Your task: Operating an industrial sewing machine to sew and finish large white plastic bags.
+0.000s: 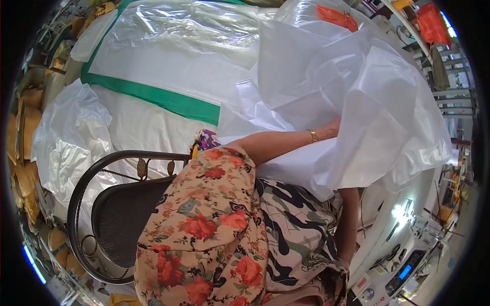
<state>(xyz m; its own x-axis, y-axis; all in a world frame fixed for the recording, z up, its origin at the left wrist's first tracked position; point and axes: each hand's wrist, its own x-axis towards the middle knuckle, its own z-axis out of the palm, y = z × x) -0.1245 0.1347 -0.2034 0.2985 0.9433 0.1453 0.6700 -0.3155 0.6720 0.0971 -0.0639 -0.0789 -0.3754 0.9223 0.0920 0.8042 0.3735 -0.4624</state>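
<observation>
A large, crumpled sheet of thin white material (388, 112) rises in folds at the right. Stretched across toward it, my left hand (334, 127) wears a gold bracelet (313, 136) at the wrist. Its fingers disappear behind a fold, so their grip is hidden. My right forearm (349, 219) reaches up from below under the sheet's lower edge, which covers the right hand entirely. More of the white sheet lies below my left forearm, above the camouflage-patterned cloth (296, 229) at my lap.
A green-edged white panel (163, 99) lies left of the sheet, with clear plastic film (189, 25) over its far part. Crumpled plastic (71, 143) hangs at the left. A dark metal-framed chair (122, 219) stands beside me. A sewing machine (393, 280) sits at the lower right.
</observation>
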